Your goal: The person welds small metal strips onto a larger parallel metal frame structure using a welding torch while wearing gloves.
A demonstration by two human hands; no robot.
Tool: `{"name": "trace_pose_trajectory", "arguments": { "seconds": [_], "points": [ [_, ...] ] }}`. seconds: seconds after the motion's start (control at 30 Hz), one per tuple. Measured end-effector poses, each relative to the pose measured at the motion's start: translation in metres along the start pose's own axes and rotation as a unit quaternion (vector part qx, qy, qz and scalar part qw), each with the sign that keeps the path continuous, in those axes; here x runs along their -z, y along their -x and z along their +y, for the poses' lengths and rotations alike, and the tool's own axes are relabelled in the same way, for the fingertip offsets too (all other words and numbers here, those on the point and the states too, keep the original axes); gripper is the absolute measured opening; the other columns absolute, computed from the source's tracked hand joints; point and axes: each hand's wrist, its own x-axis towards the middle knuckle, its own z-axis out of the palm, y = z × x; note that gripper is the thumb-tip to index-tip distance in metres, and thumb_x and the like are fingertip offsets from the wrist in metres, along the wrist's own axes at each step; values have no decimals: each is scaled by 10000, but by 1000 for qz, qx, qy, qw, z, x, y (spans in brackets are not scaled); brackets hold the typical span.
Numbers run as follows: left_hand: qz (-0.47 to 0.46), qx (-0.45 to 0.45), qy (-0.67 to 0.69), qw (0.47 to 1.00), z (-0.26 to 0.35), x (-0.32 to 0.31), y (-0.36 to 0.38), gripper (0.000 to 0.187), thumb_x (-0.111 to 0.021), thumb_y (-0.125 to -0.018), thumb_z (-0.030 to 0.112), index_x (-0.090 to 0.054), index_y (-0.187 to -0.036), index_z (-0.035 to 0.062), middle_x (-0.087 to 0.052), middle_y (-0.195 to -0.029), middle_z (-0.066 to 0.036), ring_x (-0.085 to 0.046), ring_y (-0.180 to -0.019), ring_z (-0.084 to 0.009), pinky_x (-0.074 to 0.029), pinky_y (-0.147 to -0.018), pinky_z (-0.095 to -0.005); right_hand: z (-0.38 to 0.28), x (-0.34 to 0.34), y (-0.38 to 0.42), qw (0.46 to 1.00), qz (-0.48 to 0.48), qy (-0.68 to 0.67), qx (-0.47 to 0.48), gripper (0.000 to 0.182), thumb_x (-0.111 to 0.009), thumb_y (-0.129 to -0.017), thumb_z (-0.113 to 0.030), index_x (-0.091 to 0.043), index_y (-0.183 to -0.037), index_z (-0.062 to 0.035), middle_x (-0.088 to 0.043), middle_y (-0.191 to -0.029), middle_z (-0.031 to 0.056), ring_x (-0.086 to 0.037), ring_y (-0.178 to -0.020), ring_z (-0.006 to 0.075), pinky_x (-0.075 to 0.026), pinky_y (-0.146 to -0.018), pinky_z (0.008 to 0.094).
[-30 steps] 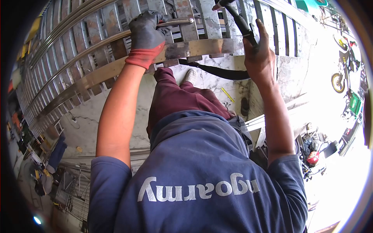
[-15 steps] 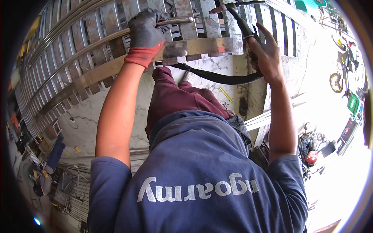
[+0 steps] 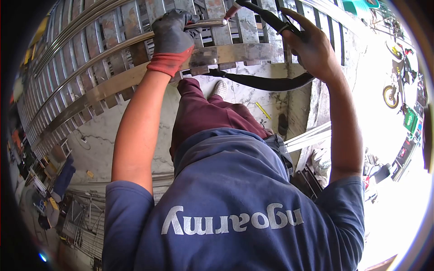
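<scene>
My left hand (image 3: 174, 40), in a grey glove with a red cuff, is closed around a thin metal rod (image 3: 212, 22) over the slatted metal bench. My bare right hand (image 3: 312, 47) grips the black handle of a welding torch (image 3: 266, 17). The torch's reddish nozzle (image 3: 232, 11) is at the rod's right end; whether they touch is hard to tell. A thick black cable (image 3: 271, 84) runs from near my right wrist to the bench's underside. A flat metal bar (image 3: 230, 54) crosses the slats below my left hand.
Long thin rods (image 3: 58, 43) lie across the bench slats (image 3: 106, 34). A yellow strip (image 3: 262, 110) is on the floor between my legs and a concrete edge (image 3: 300, 97). Metal frames (image 3: 86, 221) stand lower left. A motorcycle (image 3: 398, 88) and green box (image 3: 410, 119) are at right.
My right hand and the torch have moved up and left, bringing the nozzle to the rod's end. The cable has shifted with them. My left hand and rod moved slightly right.
</scene>
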Motion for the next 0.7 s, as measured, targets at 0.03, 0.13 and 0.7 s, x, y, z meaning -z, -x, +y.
{"name": "trace_pose_trajectory", "arguments": {
  "seconds": [0.03,0.13,0.7],
  "points": [
    [1,-2,-5,1000,0,0,0,300,-966,-787,102,-794,-1029,57,-787,-933,-132,-772,-838,-300,-614,-799,-395,2,-1,-3,1000,-8,-3,9,598,-705,-1107,-363,-570,-1651,-156,-694,-830,42,-587,-751,117,-508,-720,312],
    [3,-12,-21,1000,-1,1,-1,295,-962,-793,117,-791,-1028,65,-780,-909,-126,-769,-830,-303,-613,-791,-399,0,-6,-7,1000,-14,10,4,583,-704,-1111,-347,-572,-1653,-178,-696,-836,40,-584,-761,119,-503,-739,308],
    [-1,-5,-20,1000,0,1,0,297,-965,-798,141,-787,-1026,75,-782,-925,-123,-775,-833,-302,-614,-795,-397,2,-13,-5,999,-2,44,-6,569,-684,-1128,-360,-566,-1660,-194,-789,-1010,123,-718,-887,170,-587,-883,363]
  ]
}}
